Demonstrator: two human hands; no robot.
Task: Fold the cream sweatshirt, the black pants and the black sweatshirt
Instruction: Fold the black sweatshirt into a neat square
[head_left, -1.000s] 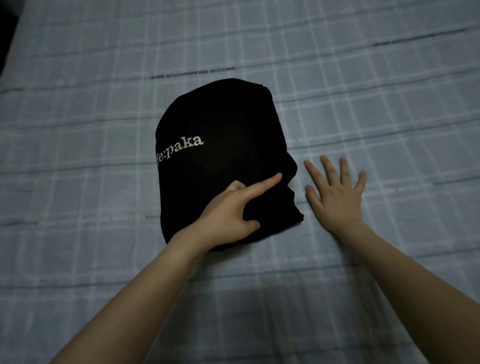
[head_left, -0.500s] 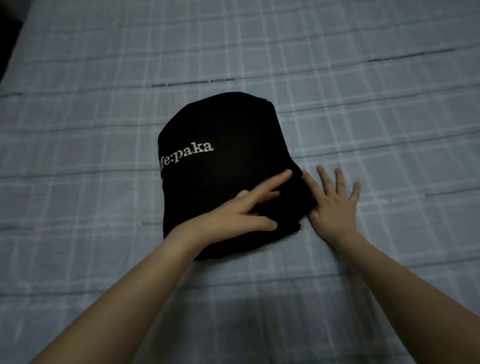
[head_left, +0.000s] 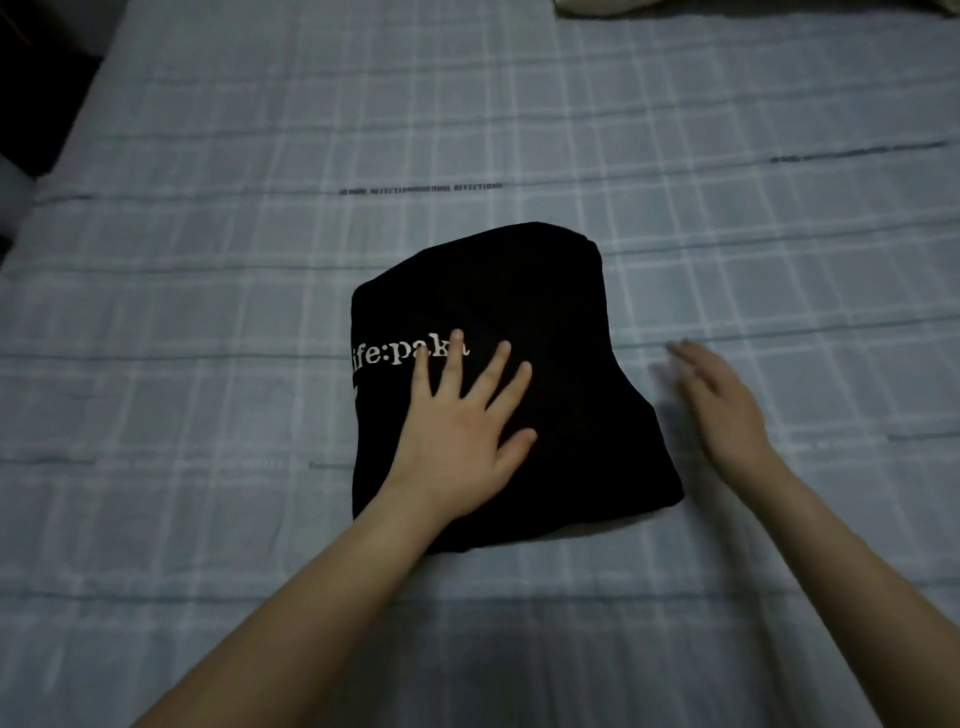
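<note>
Folded black sweatshirt (head_left: 519, 322) with white printed lettering, lay as a thick, roughly square bundle near the middle of the pale blue-grey checked bed sheet (head_left: 208, 312). Bore the lettering along its left part, partly covered by fingertips.

Left hand (head_left: 462, 421) rested palm down on the bundle's near-left part, fingers spread wide and pointing away from the body, thumb splayed out to the right. Pressed flat, gripping nothing. Forearm ran in from the lower left of the view, crossing the bundle's near edge.

Right hand (head_left: 722, 400) was just beside the bundle's right edge, open, fingers extended and loosely together, angled up and to the left. Motion-blurred at the fingertips, so could not tell whether touching the sheet or held just above it. Held nothing. Forearm came in from the lower right.

Cream-coloured fabric edge (head_left: 602, 6) showed at the top border of the view, well apart from the bundle; possibly another garment, too little visible to say.
</note>
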